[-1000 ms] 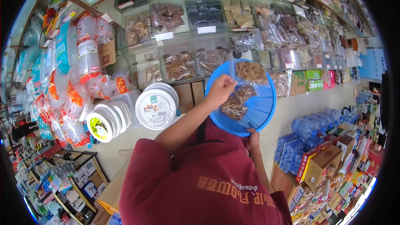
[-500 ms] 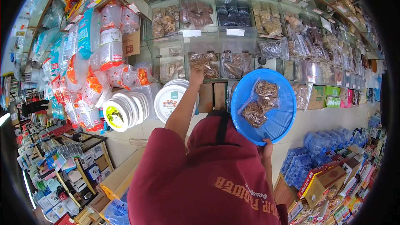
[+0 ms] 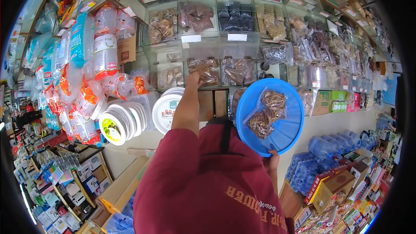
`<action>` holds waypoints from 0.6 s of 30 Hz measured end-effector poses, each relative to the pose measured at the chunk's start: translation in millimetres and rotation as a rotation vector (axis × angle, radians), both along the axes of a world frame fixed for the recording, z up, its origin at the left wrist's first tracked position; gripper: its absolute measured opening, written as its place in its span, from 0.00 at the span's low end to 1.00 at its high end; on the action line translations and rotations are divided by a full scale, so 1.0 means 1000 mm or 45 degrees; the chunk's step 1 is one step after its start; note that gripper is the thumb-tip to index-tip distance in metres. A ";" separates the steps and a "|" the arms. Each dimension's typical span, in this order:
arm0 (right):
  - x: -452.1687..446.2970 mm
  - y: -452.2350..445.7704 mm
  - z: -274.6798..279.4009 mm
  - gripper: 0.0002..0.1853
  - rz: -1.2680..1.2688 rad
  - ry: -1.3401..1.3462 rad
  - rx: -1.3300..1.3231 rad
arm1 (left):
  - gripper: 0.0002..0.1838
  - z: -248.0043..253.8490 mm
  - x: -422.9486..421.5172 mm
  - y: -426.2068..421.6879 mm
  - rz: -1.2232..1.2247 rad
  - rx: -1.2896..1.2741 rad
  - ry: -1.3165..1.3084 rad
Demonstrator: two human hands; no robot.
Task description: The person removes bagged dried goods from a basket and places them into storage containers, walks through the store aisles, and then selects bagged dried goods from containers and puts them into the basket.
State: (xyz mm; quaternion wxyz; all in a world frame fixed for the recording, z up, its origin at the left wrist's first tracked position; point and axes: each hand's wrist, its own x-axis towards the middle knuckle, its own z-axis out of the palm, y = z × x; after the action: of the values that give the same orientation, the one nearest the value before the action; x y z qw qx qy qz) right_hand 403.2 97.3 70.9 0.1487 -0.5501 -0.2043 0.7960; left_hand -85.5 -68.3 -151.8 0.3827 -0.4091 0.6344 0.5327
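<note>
My right hand (image 3: 271, 160) is closed on the near rim of a round blue plastic basket (image 3: 293, 136), which is tilted towards me. Two clear bags of dried brown stems (image 3: 261, 125) lie in the basket. My left arm reaches forward to a glass-walled shelf bin. There, my left hand (image 3: 193, 79) is closed at the near left edge of a clear bag of dried brown strips (image 3: 207, 72); its fingertips are partly hidden. Right of it, another bin holds bagged dried goods (image 3: 237, 71).
White lidded tubs (image 3: 167, 112) and stacked white plates (image 3: 116, 123) stand left of my arm, below hanging packs of plastic bowls (image 3: 105, 52). Blue-tinted water bottles (image 3: 310, 167) and cardboard boxes (image 3: 331, 190) are on the right. Glass bins of dried goods rise ahead.
The view has shifted slightly, so the shelves sit further left. My left hand stays at the bag in the bin. The blue basket has dropped a little, still held by my right hand.
</note>
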 end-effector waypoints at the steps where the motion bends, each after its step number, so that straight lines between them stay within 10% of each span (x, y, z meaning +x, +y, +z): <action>1: -0.001 -0.001 0.002 0.25 0.017 -0.027 0.018 | 0.23 0.008 0.000 0.001 -0.004 0.000 -0.002; 6: 0.003 -0.001 -0.007 0.24 0.061 -0.008 0.009 | 0.14 0.014 0.012 0.013 0.375 -0.172 0.097; 9: 0.005 0.000 -0.014 0.23 0.047 0.002 0.006 | 0.15 -0.066 0.019 0.003 0.238 -0.506 0.310; 13: -0.040 -0.011 0.019 0.21 -0.116 -0.024 0.066 | 0.19 0.003 0.039 0.015 -0.033 -0.889 0.420; 16: -0.049 -0.013 0.024 0.21 -0.132 -0.075 0.033 | 0.11 0.001 0.037 0.007 0.188 -0.564 0.397; 18: -0.042 -0.012 0.014 0.21 -0.114 -0.046 0.002 | 0.05 0.020 0.034 0.002 0.890 0.265 0.241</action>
State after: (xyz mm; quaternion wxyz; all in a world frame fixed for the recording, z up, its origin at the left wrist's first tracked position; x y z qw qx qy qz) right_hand 361.0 85.7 85.0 0.1808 -0.5729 -0.1830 0.7782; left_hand -51.1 -66.7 -132.2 0.1569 -0.5087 0.4317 0.7282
